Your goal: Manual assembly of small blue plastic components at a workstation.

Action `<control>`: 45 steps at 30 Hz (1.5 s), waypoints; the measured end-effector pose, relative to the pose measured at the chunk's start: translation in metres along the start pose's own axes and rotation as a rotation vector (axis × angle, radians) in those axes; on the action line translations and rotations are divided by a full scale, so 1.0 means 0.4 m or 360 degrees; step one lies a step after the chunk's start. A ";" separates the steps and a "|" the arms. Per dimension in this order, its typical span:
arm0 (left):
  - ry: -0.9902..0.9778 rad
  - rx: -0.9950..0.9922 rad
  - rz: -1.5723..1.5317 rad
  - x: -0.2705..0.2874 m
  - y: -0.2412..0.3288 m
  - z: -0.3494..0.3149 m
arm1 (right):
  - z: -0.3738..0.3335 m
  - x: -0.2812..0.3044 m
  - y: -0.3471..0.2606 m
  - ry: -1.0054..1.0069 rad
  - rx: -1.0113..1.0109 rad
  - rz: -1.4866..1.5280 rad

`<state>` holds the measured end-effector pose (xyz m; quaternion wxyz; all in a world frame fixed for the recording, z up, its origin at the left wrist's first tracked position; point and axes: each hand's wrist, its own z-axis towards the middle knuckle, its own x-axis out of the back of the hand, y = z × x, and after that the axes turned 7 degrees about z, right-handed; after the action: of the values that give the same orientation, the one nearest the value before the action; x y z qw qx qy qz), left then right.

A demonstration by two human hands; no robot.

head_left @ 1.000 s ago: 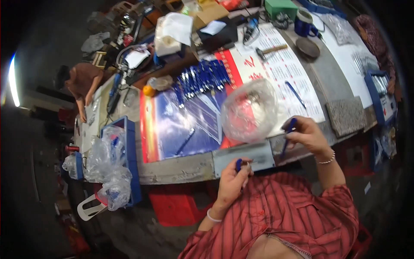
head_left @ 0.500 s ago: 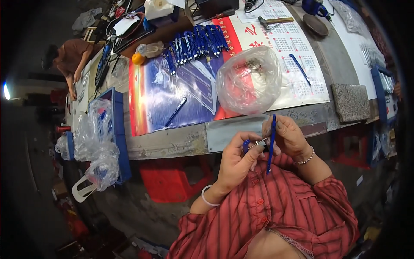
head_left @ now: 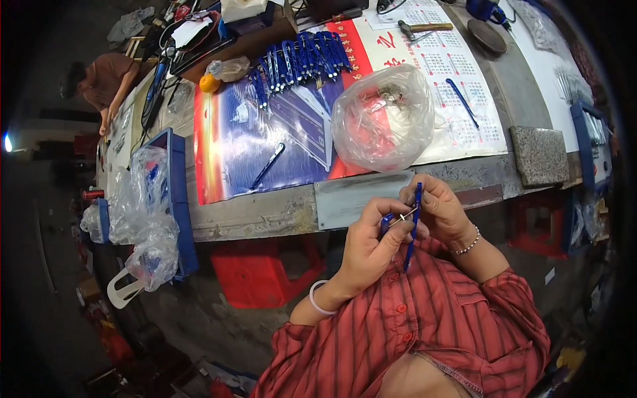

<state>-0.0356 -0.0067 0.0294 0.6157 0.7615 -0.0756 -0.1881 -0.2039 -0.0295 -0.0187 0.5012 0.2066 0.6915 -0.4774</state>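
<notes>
My left hand (head_left: 363, 247) is closed around a small blue piece with a thin metal shaft (head_left: 385, 223), whose exact kind I cannot make out. The shaft points up to the right and meets a slim blue strip (head_left: 409, 251) near its upper part. My right hand (head_left: 446, 213) pinches this strip, which hangs nearly upright in front of my shirt. Both hands are close together just off the table's near edge. Beyond them lies a clear plastic bag (head_left: 352, 136) with small dark bits inside. Similar blue strips lie singly left (head_left: 267, 166) and right (head_left: 462, 103) of it.
Several blue strips lie in a pile (head_left: 302, 61) at the back, near an orange fruit (head_left: 210, 83). A hammer (head_left: 428, 28) and stone slab (head_left: 539, 157) are on the right. Plastic bags fill a blue crate (head_left: 180, 199) at left; a red stool (head_left: 249, 272) stands below. Another person (head_left: 109, 83) sits far left.
The blue strip has tilted slightly, and the metal shaft now reaches it. My left hand has shifted a little to the right; both hands keep their hold.
</notes>
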 end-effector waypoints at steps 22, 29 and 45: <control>0.0208 -0.0367 0.0878 -0.001 -0.001 0.003 | -0.012 0.012 -0.004 0.0066 0.0203 -0.0751; 0.0124 -0.0016 0.0573 0.030 -0.030 0.008 | 0.003 -0.058 -0.037 0.0451 -0.0241 -0.1092; 0.0200 -0.0213 -0.0170 0.019 -0.063 -0.016 | 0.018 -0.073 0.001 -0.0152 0.0904 -0.1966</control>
<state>-0.0293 0.0022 0.0045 0.6579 0.7318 0.0167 -0.1772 -0.1882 -0.0299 0.0069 0.0930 -0.1239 0.5076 -0.8475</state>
